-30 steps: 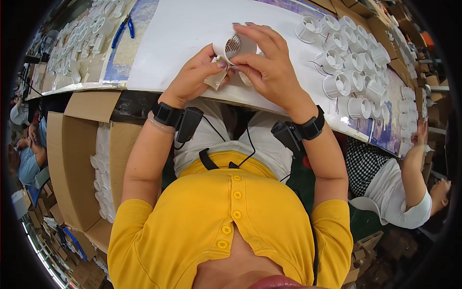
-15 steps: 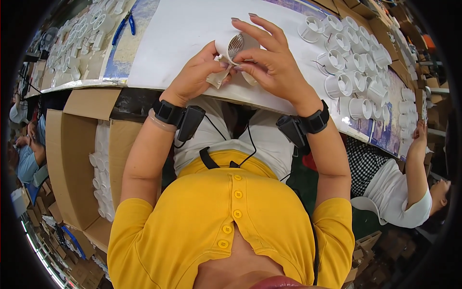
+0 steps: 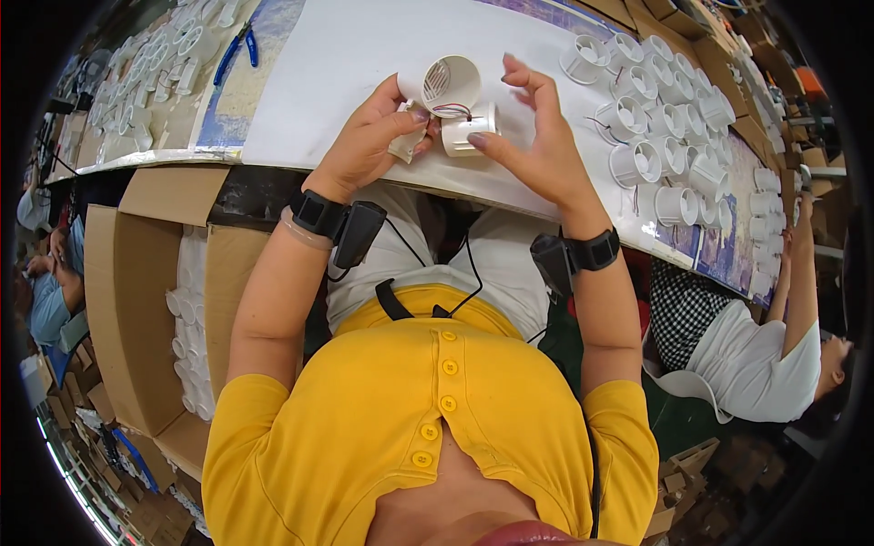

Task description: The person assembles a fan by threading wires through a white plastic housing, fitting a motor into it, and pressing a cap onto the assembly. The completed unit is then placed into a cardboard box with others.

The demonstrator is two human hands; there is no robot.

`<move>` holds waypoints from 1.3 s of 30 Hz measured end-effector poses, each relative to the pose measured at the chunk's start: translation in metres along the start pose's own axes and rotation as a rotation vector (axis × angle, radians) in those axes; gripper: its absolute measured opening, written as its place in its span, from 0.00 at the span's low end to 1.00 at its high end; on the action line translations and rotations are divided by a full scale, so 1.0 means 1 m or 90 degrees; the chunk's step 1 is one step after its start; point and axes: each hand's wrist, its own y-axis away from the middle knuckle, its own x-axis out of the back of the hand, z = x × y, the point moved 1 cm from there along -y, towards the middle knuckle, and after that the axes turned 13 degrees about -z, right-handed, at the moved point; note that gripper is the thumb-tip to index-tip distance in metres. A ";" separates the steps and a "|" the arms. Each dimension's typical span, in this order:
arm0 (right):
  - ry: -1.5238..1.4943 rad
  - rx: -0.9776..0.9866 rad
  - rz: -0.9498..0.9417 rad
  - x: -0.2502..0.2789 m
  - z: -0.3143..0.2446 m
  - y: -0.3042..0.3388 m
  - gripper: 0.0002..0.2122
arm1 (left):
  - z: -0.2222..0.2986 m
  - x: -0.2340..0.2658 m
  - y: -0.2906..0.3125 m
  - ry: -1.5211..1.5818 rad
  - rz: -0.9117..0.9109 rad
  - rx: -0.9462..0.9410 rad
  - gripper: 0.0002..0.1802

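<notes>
From the head view, looking straight down over my own yellow shirt, I see my left hand (image 3: 369, 146) pinching a small white plastic piece at the fingertips, closed on it, while a white round cup-shaped housing (image 3: 444, 84) with a slotted grille inside sits just above those fingers, its open mouth turned up toward me so I can look into it. My right hand (image 3: 537, 150) grips a short white cylindrical part (image 3: 472, 127) between thumb and fingers, the other fingers spread and lifted, which keeps them out of my line of sight. Thin red and dark wires (image 3: 452, 110) run between the housing and the cylinder, so I judge the two pieces are held close together because the leads are short. Both hands work just above the near edge of the white worktop (image 3: 319, 64), near my body. To the right, rows of the same white cups (image 3: 660, 109) stand open on the worktop within easy reach. Blue-handled pliers (image 3: 235, 53) lie at the far left. A cardboard box (image 3: 137, 300) of white parts sits below the worktop on my left. A person in a white top (image 3: 756, 364) works at my right.
</notes>
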 end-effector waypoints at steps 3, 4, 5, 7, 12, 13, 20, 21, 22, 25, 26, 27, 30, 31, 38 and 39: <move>-0.115 -0.157 -0.126 -0.004 0.001 0.007 0.27 | 0.001 0.001 0.000 0.000 0.010 -0.010 0.18; -0.112 -0.155 -0.125 -0.003 -0.001 0.008 0.27 | 0.002 0.001 0.000 -0.001 0.016 -0.015 0.18; 0.003 -0.138 -0.109 0.000 -0.005 0.009 0.27 | 0.001 0.000 -0.001 -0.002 0.014 -0.018 0.18; 0.233 -0.100 -0.078 0.004 -0.015 0.008 0.26 | -0.002 -0.002 -0.003 -0.044 0.035 -0.007 0.18; 0.478 0.056 -0.056 0.020 -0.038 -0.002 0.26 | -0.011 -0.011 -0.008 -0.067 0.113 0.029 0.19; 0.446 0.090 -0.084 0.026 -0.041 -0.008 0.26 | -0.010 -0.013 -0.008 -0.067 0.113 0.026 0.19; 0.233 0.172 -0.254 0.056 -0.030 -0.034 0.26 | -0.001 -0.039 -0.014 -0.002 0.142 0.112 0.23; 0.212 0.165 -0.262 0.055 -0.029 -0.035 0.26 | -0.003 -0.040 -0.016 0.000 0.141 0.110 0.23; 0.190 0.160 -0.271 0.052 -0.028 -0.036 0.25 | -0.004 -0.039 -0.017 -0.068 0.147 0.114 0.24; 0.154 0.139 -0.288 0.049 -0.021 -0.037 0.24 | -0.008 -0.033 -0.019 -0.203 0.160 0.124 0.26; 0.140 0.123 -0.294 0.048 -0.018 -0.037 0.24 | -0.008 -0.029 -0.019 -0.335 0.158 0.108 0.25; 0.127 0.108 -0.301 0.048 -0.015 -0.038 0.23 | -0.007 -0.027 -0.019 -0.467 0.155 0.091 0.24; 0.163 0.092 -0.300 0.048 -0.013 -0.038 0.24 | -0.005 -0.030 -0.016 -0.668 0.188 -0.005 0.22; 0.182 0.084 -0.299 0.048 -0.014 -0.038 0.24 | -0.004 -0.033 -0.013 -0.736 0.222 -0.083 0.20; 0.189 0.048 -0.276 0.042 -0.019 -0.039 0.24 | -0.004 -0.047 -0.011 -0.977 0.287 -0.230 0.11; 0.196 0.048 -0.269 0.042 -0.020 -0.039 0.24 | -0.006 -0.046 -0.011 -0.949 0.287 -0.205 0.09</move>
